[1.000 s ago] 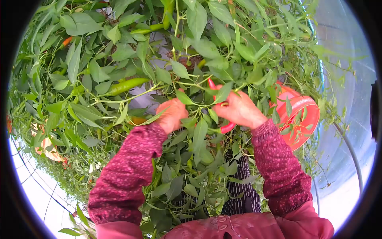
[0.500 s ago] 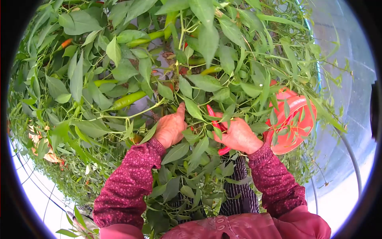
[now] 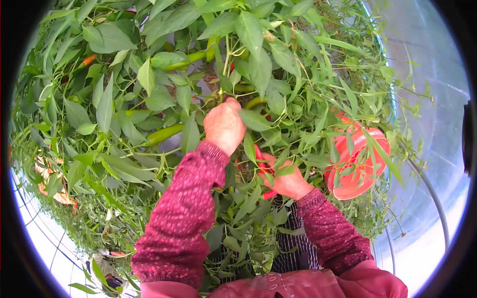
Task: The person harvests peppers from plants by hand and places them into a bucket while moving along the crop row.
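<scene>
My left hand (image 3: 224,124) reaches into the pepper plant beside its central stem (image 3: 224,74). Its fingers look curled in, but leaves and the back of the hand hide the tips and whatever they grip. Lower and to the right, my right hand (image 3: 285,179) is closed around red chili peppers (image 3: 260,158), whose ends stick out above and below the fingers. A long green pepper (image 3: 165,134) hangs left of my left hand, and another green pepper (image 3: 189,59) hangs higher up. Leaves partly cover both hands.
A red bucket (image 3: 348,192) stands among the leaves right of my right hand. An orange-red pepper (image 3: 89,60) shows at upper left. Clear plastic sheeting (image 3: 427,124) and a grey pipe (image 3: 437,193) run along the right. Wrinkled orange-pink material (image 3: 60,193) lies at far left.
My left hand has moved up and slightly right, deeper into the plant, its pointing finger no longer visible. The right hand, still holding red chili peppers, has shifted slightly left and down.
</scene>
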{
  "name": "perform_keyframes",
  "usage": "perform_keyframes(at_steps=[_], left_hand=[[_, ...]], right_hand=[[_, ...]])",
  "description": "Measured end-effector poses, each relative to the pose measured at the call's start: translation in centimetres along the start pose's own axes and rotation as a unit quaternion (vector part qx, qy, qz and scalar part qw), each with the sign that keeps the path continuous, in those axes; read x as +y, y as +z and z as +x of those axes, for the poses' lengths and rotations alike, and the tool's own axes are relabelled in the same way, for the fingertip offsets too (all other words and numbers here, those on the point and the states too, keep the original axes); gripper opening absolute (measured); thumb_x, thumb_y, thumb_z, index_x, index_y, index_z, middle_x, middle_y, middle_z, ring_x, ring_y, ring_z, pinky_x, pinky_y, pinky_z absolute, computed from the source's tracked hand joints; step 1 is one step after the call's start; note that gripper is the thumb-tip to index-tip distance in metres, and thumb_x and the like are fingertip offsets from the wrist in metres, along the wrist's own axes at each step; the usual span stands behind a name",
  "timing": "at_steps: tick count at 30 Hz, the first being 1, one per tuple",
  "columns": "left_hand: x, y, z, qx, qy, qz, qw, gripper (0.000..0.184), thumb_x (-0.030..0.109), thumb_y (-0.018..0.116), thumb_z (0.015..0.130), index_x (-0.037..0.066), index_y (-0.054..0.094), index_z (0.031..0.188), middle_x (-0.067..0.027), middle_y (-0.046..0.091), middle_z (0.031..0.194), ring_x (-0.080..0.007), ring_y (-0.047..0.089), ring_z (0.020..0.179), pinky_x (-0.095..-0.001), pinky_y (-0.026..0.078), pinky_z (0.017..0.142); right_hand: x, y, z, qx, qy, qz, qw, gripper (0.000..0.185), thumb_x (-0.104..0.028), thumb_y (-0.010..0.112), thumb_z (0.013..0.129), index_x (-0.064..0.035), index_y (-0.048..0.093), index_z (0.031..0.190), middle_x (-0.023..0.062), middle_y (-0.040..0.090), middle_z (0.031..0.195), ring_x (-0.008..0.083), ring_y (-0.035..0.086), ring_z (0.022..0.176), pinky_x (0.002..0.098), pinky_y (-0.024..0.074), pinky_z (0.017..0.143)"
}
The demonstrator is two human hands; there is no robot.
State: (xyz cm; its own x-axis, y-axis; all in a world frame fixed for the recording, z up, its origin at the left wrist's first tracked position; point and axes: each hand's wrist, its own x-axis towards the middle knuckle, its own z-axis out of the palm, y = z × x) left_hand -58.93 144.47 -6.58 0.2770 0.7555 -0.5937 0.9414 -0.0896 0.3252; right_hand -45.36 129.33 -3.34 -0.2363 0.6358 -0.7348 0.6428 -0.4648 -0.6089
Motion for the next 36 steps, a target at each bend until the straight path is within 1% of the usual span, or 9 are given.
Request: perform_keyframes(at_steps=[9, 12, 15, 17, 23, 28, 33, 34, 36], left_hand=[[-1.4, 2.4, 0.7, 0.135, -0.054, -0.064, 0.987, 0.018, 0.026, 0.061, 0.079, 0.009, 0.066, 0.077, -0.0161, 0.064, 0.073, -0.0351, 0.059, 0.064, -0.0411, 0.046, 0.061], [-1.9, 2.5, 0.9, 0.068, -0.133, -0.291, 0.945, 0.018, 0.025, 0.064, 0.076, 0.009, 0.067, 0.084, -0.0142, 0.061, 0.068, -0.0269, 0.057, 0.058, -0.039, 0.044, 0.058], [-1.9, 1.9, 0.5, 0.123, -0.06, -0.595, 0.792, 0.01, 0.011, 0.062, 0.082, 0.006, 0.069, 0.085, -0.0007, 0.061, 0.065, -0.0071, 0.048, 0.053, -0.0231, 0.038, 0.051], [-0.3, -1.5, -0.8, 0.107, -0.173, -0.589, 0.782, 0.008, 0.012, 0.061, 0.085, 0.007, 0.068, 0.085, 0.0057, 0.053, 0.062, -0.0013, 0.036, 0.048, -0.0173, 0.025, 0.042], [0.1, -6.7, -3.2, 0.139, -0.055, -0.692, 0.706, 0.013, 0.015, 0.055, 0.091, 0.005, 0.062, 0.09, 0.0013, 0.052, 0.064, -0.007, 0.044, 0.052, -0.0209, 0.036, 0.048], [1.0, -8.2, -3.0, 0.139, -0.113, -0.754, 0.632, 0.014, 0.022, 0.052, 0.093, 0.01, 0.056, 0.096, 0.0001, 0.052, 0.074, -0.01, 0.049, 0.065, -0.0305, 0.044, 0.061], [-1.7, -6.5, -3.2, 0.031, -0.098, -0.695, 0.712, 0.012, 0.02, 0.055, 0.091, 0.009, 0.058, 0.091, 0.0017, 0.049, 0.067, -0.0073, 0.044, 0.049, -0.0219, 0.037, 0.042], [-1.7, -5.5, -3.3, -0.002, -0.105, -0.63, 0.769, 0.012, 0.019, 0.055, 0.09, 0.008, 0.06, 0.093, 0.0013, 0.053, 0.071, -0.0064, 0.044, 0.048, -0.021, 0.038, 0.043], [-1.4, -2.5, -3.2, -0.026, -0.062, -0.482, 0.874, 0.016, 0.016, 0.057, 0.087, 0.005, 0.063, 0.098, -0.0033, 0.06, 0.081, -0.0107, 0.052, 0.053, -0.0244, 0.045, 0.049]], right_hand=[[1.1, 2.0, 0.1, 0.081, -0.044, 0.102, 0.99, 0.048, -0.023, 0.064, 0.079, -0.0087, 0.05, 0.123, 0.011, 0.065, 0.082, 0.0292, 0.062, 0.07, 0.035, 0.0506, 0.064], [0.5, 1.2, 0.1, 0.049, -0.018, 0.05, 0.997, 0.049, -0.023, 0.064, 0.079, -0.0101, 0.05, 0.123, 0.0123, 0.064, 0.084, 0.0309, 0.063, 0.073, 0.0361, 0.0512, 0.066], [-0.1, 0.5, 0.0, 0.034, 0.018, 0.064, 0.997, 0.05, -0.023, 0.064, 0.079, -0.01, 0.049, 0.124, 0.0136, 0.064, 0.087, 0.0315, 0.063, 0.077, 0.0362, 0.0513, 0.067], [1.1, 1.7, 0.2, 0.03, 0.018, 0.081, 0.996, 0.053, -0.029, 0.061, 0.079, -0.0138, 0.047, 0.128, 0.0135, 0.064, 0.091, 0.0319, 0.063, 0.08, 0.0376, 0.0513, 0.07], [1.2, 1.9, 0.3, 0.038, 0.01, 0.087, 0.995, 0.054, -0.029, 0.061, 0.08, -0.0138, 0.046, 0.129, 0.0131, 0.064, 0.091, 0.0309, 0.063, 0.08, 0.0373, 0.0511, 0.072], [1.4, 2.1, 0.5, 0.059, -0.016, 0.049, 0.997, 0.051, -0.022, 0.064, 0.08, -0.0111, 0.047, 0.127, 0.013, 0.063, 0.09, 0.0297, 0.062, 0.078, 0.0354, 0.0507, 0.07], [3.0, 3.4, 0.2, 0.042, -0.012, 0.164, 0.986, 0.048, -0.034, 0.055, 0.085, -0.013, 0.049, 0.127, 0.0109, 0.065, 0.099, 0.0278, 0.063, 0.088, 0.038, 0.0511, 0.078], [3.0, 4.2, -0.2, 0.022, 0.053, 0.456, 0.888, 0.044, -0.03, 0.047, 0.089, -0.0088, 0.048, 0.127, 0.0088, 0.063, 0.112, 0.0252, 0.058, 0.104, 0.0415, 0.0453, 0.092], [3.8, 4.6, -0.4, 0.044, -0.016, 0.35, 0.936, 0.048, -0.019, 0.057, 0.082, -0.0063, 0.047, 0.127, 0.008, 0.062, 0.113, 0.0216, 0.06, 0.1, 0.0353, 0.0469, 0.089]])
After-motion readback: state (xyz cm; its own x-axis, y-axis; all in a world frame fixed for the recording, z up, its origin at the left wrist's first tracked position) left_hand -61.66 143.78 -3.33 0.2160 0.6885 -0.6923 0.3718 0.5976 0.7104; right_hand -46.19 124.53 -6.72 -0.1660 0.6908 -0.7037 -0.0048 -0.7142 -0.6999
